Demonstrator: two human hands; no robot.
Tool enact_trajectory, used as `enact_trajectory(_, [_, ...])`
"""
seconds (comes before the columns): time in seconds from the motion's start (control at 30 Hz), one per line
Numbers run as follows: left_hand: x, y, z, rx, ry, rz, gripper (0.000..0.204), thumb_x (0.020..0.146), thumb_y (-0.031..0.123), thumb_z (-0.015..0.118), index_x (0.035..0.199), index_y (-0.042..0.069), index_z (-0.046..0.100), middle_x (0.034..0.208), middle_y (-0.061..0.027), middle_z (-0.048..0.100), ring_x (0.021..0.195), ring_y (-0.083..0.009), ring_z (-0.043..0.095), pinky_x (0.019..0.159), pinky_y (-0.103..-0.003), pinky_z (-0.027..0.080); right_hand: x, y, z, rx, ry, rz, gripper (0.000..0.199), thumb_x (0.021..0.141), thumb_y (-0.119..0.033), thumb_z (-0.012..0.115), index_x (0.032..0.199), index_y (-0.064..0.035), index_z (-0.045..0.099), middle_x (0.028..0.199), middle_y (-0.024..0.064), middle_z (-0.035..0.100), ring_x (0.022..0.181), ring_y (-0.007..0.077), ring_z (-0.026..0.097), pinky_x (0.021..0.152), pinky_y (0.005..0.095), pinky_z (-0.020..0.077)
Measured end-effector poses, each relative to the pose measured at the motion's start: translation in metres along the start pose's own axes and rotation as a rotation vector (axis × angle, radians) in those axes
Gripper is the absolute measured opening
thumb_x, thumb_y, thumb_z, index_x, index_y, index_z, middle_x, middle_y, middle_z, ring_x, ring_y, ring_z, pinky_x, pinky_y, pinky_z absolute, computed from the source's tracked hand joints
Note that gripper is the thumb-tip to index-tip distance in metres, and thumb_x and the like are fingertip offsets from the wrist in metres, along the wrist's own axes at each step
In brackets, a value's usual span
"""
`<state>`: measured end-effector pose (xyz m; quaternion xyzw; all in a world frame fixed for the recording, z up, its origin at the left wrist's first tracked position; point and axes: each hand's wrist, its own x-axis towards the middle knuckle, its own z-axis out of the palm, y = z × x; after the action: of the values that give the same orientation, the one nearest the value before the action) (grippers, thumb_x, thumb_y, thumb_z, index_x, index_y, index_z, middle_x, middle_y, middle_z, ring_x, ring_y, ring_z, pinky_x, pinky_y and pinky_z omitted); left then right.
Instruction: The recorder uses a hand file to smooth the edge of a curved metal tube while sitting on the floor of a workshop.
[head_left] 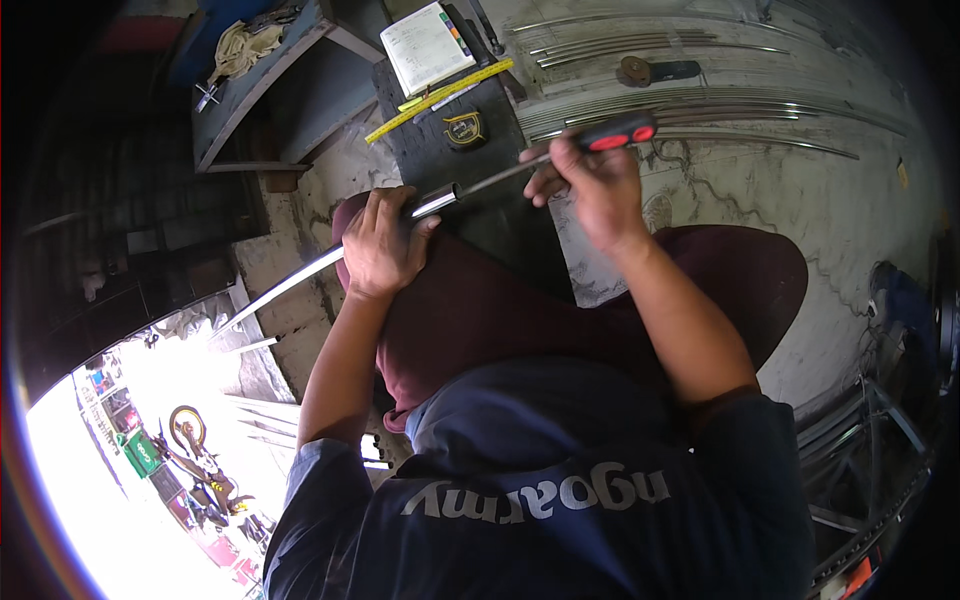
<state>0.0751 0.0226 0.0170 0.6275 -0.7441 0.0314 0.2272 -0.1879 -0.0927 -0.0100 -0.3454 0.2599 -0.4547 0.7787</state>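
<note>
My left hand (380,245) grips a shiny metal tube (290,285) that rests across my left knee and runs down to the left; its open end (447,195) pokes out past my fingers. My right hand (590,185) holds a screwdriver with a black and red handle (615,133). Its thin shaft (500,175) points at the tube's open end and seems to enter it. Both hands are above a dark metal bench (450,160) in front of my knees.
On the bench lie a yellow ruler (440,100), a tape measure (465,130) and a white notebook (425,45). Several long metal rods (700,110) and a round-headed tool (645,70) lie on the concrete floor to the right. A blue metal stand (260,80) is at upper left.
</note>
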Motion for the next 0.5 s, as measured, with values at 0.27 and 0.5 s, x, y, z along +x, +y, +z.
enact_trajectory(0.27, [-0.005,0.001,0.009,0.009,0.051,-0.034,0.051,0.082,0.029,0.085,0.114,0.006,0.053,0.1,-0.0131,0.062,0.077,-0.0334,0.066,0.064,-0.042,0.054,0.007,-0.001,-0.018,0.009,0.093,0.0,0.024,0.107,-0.023,0.06,0.11,0.0004,0.059,0.099,0.0204,0.072,0.073,0.0254,0.072,0.064,0.0361,0.0583])
enact_trajectory(0.5, [-0.004,0.003,0.013,0.013,0.065,-0.023,0.047,0.083,0.025,0.083,0.113,0.005,0.053,0.099,-0.0137,0.063,0.079,-0.034,0.066,0.065,-0.042,0.054,0.0,0.002,-0.01,0.055,-0.083,-0.014,0.018,0.108,-0.018,0.057,0.113,-0.0013,0.055,0.104,0.0256,0.072,0.076,0.0276,0.074,0.065,0.0358,0.0591])
